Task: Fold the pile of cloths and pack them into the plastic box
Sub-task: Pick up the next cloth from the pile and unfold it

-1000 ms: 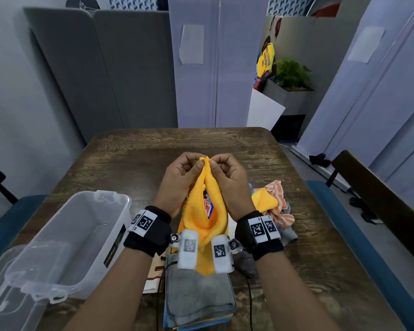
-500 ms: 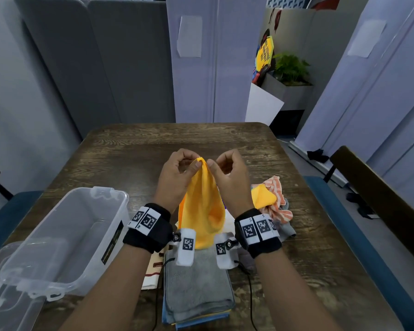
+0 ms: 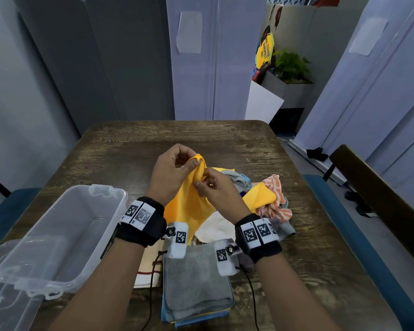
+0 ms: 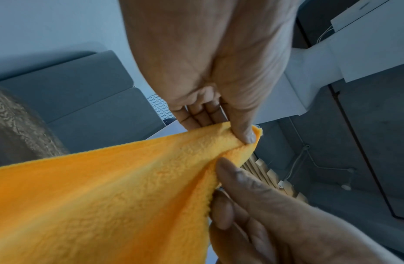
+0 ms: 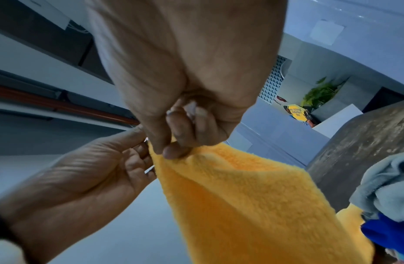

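Right grip [image 3: 221,192] slid below left grip [image 3: 170,173]; over dark wooden surface [image 3: 129,149], grey-panelled room [image 3: 93,68], both pinch fluffy orange cloth [image 3: 191,206] hanging underneath.

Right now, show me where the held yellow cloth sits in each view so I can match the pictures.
Head: the yellow cloth hangs at the centre from the left hand and right hand.
Left wrist: it fills the lower left, rising to a pinched corner right of centre.
Right wrist: it fills the lower right, hanging from a pinch near the centre.
Shared landmark: the top edge where both hands pinch it together.
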Motion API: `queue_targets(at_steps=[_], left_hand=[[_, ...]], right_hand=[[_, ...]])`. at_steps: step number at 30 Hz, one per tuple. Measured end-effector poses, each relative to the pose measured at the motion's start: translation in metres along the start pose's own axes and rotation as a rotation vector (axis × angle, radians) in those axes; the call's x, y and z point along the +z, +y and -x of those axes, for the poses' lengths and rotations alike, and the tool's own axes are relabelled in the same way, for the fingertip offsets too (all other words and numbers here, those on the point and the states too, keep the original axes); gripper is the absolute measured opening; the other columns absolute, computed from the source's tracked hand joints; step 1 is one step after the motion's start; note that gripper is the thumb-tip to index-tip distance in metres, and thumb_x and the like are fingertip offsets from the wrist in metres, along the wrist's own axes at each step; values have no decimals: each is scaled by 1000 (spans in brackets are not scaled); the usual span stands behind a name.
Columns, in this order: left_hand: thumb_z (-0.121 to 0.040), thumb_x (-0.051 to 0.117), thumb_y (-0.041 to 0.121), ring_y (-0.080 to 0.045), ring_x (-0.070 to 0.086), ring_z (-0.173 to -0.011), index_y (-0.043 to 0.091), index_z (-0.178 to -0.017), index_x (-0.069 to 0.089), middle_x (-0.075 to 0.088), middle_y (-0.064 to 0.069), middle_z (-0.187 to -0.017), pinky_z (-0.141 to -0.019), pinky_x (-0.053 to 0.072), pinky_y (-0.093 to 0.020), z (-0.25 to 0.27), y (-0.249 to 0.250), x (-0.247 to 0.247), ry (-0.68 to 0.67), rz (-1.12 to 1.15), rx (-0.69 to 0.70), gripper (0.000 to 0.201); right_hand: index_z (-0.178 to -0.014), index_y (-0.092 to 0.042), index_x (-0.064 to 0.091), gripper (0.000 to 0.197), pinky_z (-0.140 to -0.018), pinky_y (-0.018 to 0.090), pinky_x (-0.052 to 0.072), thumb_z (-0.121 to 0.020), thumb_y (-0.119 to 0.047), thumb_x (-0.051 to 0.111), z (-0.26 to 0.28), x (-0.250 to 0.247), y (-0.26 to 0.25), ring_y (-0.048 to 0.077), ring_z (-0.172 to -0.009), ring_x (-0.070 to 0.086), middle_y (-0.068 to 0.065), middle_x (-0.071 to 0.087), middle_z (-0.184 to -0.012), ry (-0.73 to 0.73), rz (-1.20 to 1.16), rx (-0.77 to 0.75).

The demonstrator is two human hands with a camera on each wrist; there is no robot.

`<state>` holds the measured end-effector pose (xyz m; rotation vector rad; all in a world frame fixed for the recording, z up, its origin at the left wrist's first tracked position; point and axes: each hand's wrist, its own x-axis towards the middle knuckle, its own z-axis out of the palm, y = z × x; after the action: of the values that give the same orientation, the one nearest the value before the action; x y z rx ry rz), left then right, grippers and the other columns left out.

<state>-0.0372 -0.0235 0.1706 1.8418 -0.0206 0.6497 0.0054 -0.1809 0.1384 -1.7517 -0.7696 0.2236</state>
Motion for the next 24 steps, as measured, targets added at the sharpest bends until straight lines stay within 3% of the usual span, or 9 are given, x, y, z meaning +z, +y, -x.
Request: queue_targets(at_steps=[3, 5, 9, 12, 14, 16, 19, 21, 24], left_hand=[[-89, 74, 12, -20, 65, -89, 18, -92, 65, 69, -2, -92, -81, 55, -35, -1, -4, -2, 0, -44, -17, 11], [-89, 74, 10, -15, 64, -88, 16, -91, 65, 68, -1, -91, -80, 53, -31, -1, -6, -6, 58, -49, -30, 11], [-90, 73, 11, -10, 61, -87, 10, -95, 65, 66, 0, -92, -79, 51, -26, -6, -12, -19, 162, -48, -44, 9], [-92, 71, 11, -10, 60, -87, 12, -95, 63, 66, 0, -93, -79, 51, -27, -5, -19, -26, 178, -93, -45, 8], [-92, 69, 10, -13, 59, -87, 12, -96, 62, 65, -1, -93, -80, 50, -32, -6, -25, -30, 232, -93, -66, 8], [-94, 68, 12, -14, 58, -87, 17, -95, 60, 63, 1, -94, -81, 50, -35, -9, -30, -35, 283, -91, -88, 10], [-96, 66, 15, -12, 57, -88, 23, -94, 56, 61, 3, -95, -80, 49, -29, -14, -30, -38, 328, -90, -99, 12], [-97, 64, 15, -9, 55, -85, 19, -97, 55, 59, 2, -95, -78, 47, -23, -18, -27, -40, 346, -85, -92, 10], [-100, 61, 19, 2, 53, -78, 12, -104, 52, 57, 5, -90, -73, 43, -15, -23, -21, -45, 362, -79, -81, 11]], right_hand=[[-83, -21, 60, 20, -65, 23, 36, -94, -36, 69, -2, -3, -1, 8, -73, 46, -5, 49, -82, -75, 200, -41], [-73, -21, 54, 34, -65, 27, 35, -92, -46, 68, -4, -8, -2, 11, -76, 45, -2, 44, -86, -166, 389, 10], [-60, -14, 40, 56, -54, 31, 27, -100, -51, 53, -3, -23, 7, 16, -56, 38, 2, 36, -62, -387, 656, 214], [-60, -16, 42, 53, -55, 32, 28, -103, -48, 48, -6, -34, 12, 17, -57, 42, 2, 40, -61, -262, 709, 226], [-65, -20, 47, 46, -59, 34, 31, -103, -45, 49, -9, -40, 10, 19, -67, 48, 0, 43, -70, -134, 748, 167], [-80, -18, 58, 35, -64, 34, 36, -101, -45, 53, -11, -45, 5, 18, -76, 49, -1, 44, -83, 7, 770, 100], [-96, -17, 66, 25, -73, 30, 43, -96, -42, 64, -13, -55, -6, 15, -92, 49, -1, 47, -100, 191, 726, -76], [-97, -15, 66, 20, -79, 28, 46, -94, -35, 68, -15, -60, -18, 15, -97, 49, -2, 47, -103, 200, 688, -201], [-101, -17, 60, 15, -83, 28, 48, -96, -29, 67, -18, -68, -36, 15, -96, 54, -3, 51, -107, 157, 567, -249]])
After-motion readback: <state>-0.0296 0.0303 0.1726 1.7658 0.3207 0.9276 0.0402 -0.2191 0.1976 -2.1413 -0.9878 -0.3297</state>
